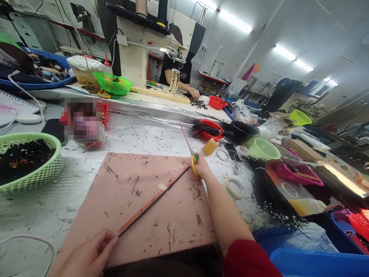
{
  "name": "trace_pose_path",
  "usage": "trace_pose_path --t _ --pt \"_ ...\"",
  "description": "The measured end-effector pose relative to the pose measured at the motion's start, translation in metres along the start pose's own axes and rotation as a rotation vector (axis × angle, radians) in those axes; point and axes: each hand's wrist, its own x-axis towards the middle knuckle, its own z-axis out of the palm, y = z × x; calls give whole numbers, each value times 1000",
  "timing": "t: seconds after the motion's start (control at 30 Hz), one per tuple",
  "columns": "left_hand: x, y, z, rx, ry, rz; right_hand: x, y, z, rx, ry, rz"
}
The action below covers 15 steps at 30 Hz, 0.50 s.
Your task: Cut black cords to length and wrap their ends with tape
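Right hand [201, 166], stretched well forward, grips scissors [193, 164].

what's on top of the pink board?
Over the board: a black strip beside an orange strip, between the left hand and right hand, which holds scissors. Dark marks dot it. Surface under the hands is covered.

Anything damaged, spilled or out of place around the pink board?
The board is blotched with dark marks, whether wear or dirt I can't tell, and the table beyond it is flecked with black; both look untidy.
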Motion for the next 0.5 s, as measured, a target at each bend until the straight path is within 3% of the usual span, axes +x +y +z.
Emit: trace_pose_path --t 0.17,0.5 --pt "1 -3 0 33 -21 6 -3 -3 1 -101 17 0" --pt "-17 1 9 132 84 49 -10 6 1 -197 -8 21"
